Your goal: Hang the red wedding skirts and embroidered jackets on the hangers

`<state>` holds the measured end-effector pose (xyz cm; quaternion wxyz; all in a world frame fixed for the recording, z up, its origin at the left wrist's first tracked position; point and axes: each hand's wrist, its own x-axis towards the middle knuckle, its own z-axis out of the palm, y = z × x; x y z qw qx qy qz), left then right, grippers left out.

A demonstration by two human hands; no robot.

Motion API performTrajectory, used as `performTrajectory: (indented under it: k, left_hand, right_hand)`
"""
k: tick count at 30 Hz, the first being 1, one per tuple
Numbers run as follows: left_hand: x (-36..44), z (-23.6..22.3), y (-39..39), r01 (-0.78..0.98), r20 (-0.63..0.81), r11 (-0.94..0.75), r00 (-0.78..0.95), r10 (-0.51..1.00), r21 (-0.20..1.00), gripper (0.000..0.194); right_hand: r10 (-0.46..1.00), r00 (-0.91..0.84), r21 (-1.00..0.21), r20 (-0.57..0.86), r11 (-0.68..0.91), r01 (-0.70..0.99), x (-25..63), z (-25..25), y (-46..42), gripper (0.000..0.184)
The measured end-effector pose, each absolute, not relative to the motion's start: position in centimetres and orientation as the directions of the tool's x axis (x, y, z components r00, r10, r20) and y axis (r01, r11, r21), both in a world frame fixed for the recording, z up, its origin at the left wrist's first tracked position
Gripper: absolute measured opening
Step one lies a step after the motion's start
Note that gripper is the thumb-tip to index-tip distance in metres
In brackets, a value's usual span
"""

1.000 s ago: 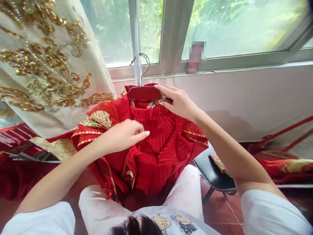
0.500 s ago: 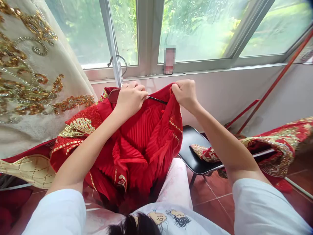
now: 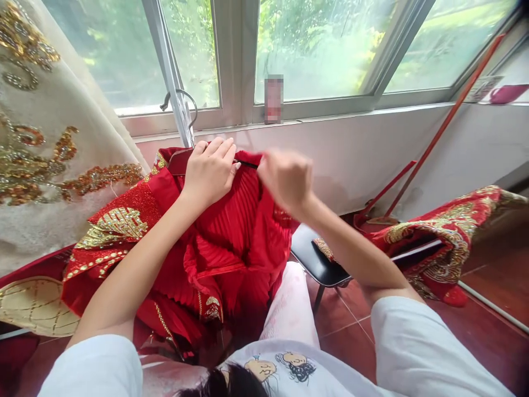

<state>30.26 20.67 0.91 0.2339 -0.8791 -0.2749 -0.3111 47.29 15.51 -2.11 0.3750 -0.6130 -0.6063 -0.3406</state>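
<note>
Red garment (image 3: 225,234) hung below the hanger (image 3: 178,164) the left hand (image 3: 210,170) gripped; rightward, the right hand (image 3: 288,177) clenched the garment's edge.

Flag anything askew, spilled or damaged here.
No spill or damage shows. The red clothing looks askew: it fans out on the left but bunches up by the right hand. The item by the window is pixelated; I can't judge it.

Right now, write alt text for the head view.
A person's left hand lies over a hanger in a red, gold-trimmed garment; the right hand, blurred, is closed on the garment's edge. Behind is a window.
</note>
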Motion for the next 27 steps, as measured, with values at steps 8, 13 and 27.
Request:
performTrajectory:
  k: [8, 13, 27]
  left_hand:
    - [29.4, 1.1, 20.4, 0.608, 0.640, -0.758, 0.684, 0.350, -0.235, 0.039]
    - [29.3, 2.6, 20.4, 0.582, 0.575, -0.763, 0.739, 0.351, -0.282, 0.028]
    - [29.1, 4.9, 21.7, 0.274, 0.448, -0.960, 0.865, 0.224, -0.049, 0.028]
  right_hand:
    - [0.309, -0.210, 0.037, 0.928, 0.484, 0.875, 47.4, -10.9, 11.0, 0.024]
    - [0.560, 0.153, -0.514, 0.814, 0.574, 0.637, 54.3, -7.6, 13.8, 0.030]
    - [0.951, 0.112, -0.957, 0.289, 0.291, -0.001, 54.3, -5.2, 12.8, 0.036]
